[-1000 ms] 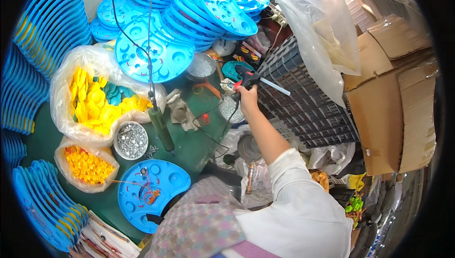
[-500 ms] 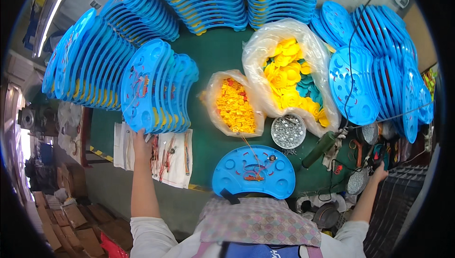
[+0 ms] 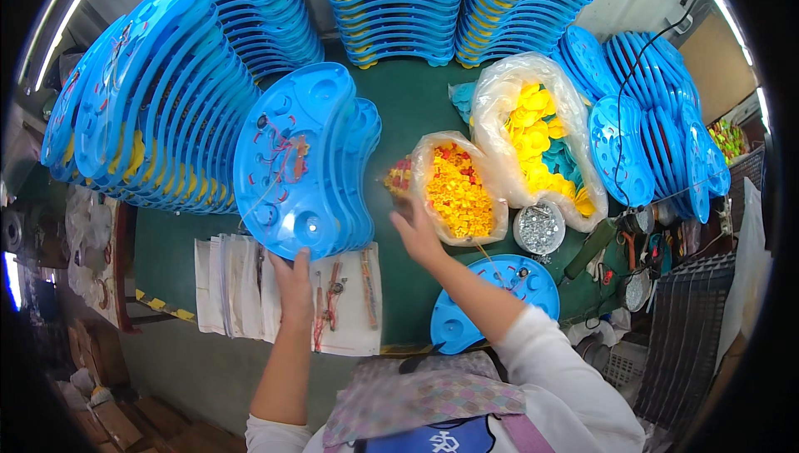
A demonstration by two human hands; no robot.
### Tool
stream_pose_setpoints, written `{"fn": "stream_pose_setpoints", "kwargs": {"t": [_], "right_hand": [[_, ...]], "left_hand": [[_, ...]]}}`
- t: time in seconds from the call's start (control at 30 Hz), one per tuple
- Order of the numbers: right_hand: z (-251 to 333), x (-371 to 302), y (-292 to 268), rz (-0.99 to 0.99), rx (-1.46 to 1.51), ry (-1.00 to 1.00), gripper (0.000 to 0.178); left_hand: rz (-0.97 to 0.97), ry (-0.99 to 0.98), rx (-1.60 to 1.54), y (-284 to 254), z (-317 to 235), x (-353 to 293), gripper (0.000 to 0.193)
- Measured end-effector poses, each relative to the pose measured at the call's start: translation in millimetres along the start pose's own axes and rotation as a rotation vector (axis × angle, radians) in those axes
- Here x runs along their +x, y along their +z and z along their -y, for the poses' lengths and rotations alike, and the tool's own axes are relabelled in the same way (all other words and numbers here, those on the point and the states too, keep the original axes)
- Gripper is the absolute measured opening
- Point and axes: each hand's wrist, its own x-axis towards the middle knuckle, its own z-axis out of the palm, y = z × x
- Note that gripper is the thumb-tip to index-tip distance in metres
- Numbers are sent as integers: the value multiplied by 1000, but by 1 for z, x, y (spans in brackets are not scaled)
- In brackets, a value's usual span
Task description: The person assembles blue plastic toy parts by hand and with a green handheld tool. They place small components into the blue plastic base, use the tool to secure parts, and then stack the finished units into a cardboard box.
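My left hand (image 3: 293, 282) grips the lower edge of the front blue plastic panel (image 3: 287, 166) in a short row of upright panels. Thin wires and a small board show on that panel's face. My right hand (image 3: 416, 232) is open with fingers apart, holding nothing, between that row and a clear plastic bag (image 3: 502, 203) of small yellow parts (image 3: 456, 191). Beneath my right forearm another blue panel with wires (image 3: 454, 324) lies flat at the table's near edge, partly hidden. A white cloth (image 3: 354, 320) with wired parts lies beside my left wrist.
Stacks of blue panels (image 3: 391, 7) line the far side and both flanks. A bigger bag (image 3: 491, 91) holds yellow and teal pieces. Near it stand a round tub of small metal parts (image 3: 539, 230) and a green-handled tool (image 3: 589, 249). A dark crate (image 3: 695, 299) stands at the right.
My right hand has swung from the tools at the far right to the middle, beside the front row of panels. My left hand stays at the front panel's lower edge. The view has shifted.
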Motion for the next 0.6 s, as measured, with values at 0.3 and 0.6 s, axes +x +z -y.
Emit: {"fn": "stream_pose_setpoints", "kwargs": {"t": [0.3, 0.6], "right_hand": [[-33, 101, 66, 145, 161, 549, 113], [-50, 98, 62, 348, 537, 555, 123]], "left_hand": [[-125, -37, 65, -27, -2, 18, 71], [-276, 97, 55, -33, -11, 47, 59]]}}
